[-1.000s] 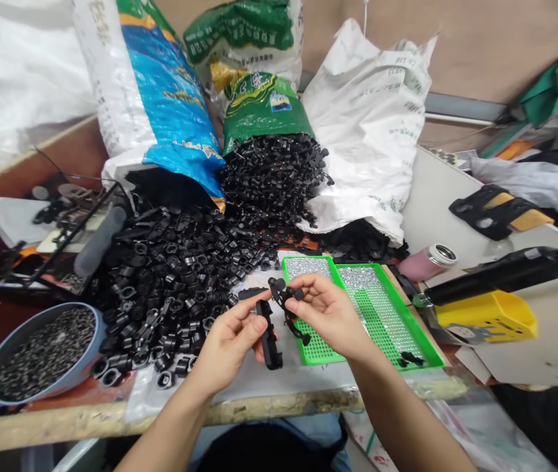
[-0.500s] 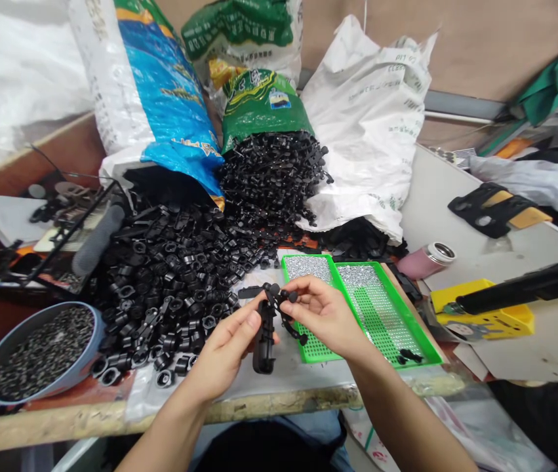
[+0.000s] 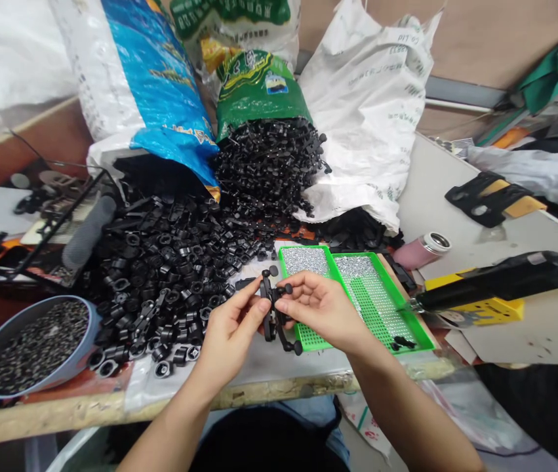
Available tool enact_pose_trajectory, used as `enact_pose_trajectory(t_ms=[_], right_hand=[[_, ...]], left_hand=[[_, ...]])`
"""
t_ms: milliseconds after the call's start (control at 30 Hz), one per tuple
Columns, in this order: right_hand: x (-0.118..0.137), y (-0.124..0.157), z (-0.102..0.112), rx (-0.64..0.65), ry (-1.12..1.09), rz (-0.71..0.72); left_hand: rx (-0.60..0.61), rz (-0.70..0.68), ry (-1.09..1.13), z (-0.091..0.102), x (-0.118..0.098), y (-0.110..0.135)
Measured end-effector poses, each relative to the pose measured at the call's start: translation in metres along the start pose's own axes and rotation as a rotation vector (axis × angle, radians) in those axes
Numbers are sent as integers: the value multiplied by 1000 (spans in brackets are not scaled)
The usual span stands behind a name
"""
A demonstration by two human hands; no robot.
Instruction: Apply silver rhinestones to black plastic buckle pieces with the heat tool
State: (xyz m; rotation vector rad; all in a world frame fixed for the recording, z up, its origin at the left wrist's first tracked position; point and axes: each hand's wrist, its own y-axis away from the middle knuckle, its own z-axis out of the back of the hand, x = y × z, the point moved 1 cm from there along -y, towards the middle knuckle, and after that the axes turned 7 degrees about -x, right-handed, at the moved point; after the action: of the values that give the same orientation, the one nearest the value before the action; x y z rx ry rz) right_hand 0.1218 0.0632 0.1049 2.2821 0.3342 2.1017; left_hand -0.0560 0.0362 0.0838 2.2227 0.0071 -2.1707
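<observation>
Both of my hands are in front of me above the table's front edge, closed on one black plastic bracket (image 3: 269,314) with arms that end in round pads. My left hand (image 3: 233,331) pinches its upright body between thumb and fingers. From the other side, my right hand (image 3: 322,309) grips an arm near the body. One arm (image 3: 289,342) juts down to the right below my right fingers. Behind my hands lies a heap of black plastic rings and parts (image 3: 160,275). Green trays (image 3: 303,265) of small silvery screws stand just beyond my right hand.
A blue bowl (image 3: 92,341) of small dark pieces stands at the left. Behind the heap are a blue-white sack (image 3: 155,85), a green sack (image 3: 259,98) and a white sack (image 3: 367,118). An electric screwdriver (image 3: 495,282), yellow box (image 3: 509,311) and pink flask (image 3: 411,254) are at the right.
The bracket has turned between my hands, so its body now shows narrower and upright. My right fingers have shifted slightly along it. The view has tilted a little, and the screwdriver appears further left.
</observation>
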Motion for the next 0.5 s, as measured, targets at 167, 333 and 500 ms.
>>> enact_pose_trajectory(t_ms=[167,333,500], right_hand=[[-1,1,-1,-13,11,13],[-5,2,-2,-22,56,49],[-12,2,-2,-59,135,110]], left_hand=[[-22,-5,18,0,-1,0],[-40,-17,27,0,1,0],[-69,-7,-11,-1,4,1]])
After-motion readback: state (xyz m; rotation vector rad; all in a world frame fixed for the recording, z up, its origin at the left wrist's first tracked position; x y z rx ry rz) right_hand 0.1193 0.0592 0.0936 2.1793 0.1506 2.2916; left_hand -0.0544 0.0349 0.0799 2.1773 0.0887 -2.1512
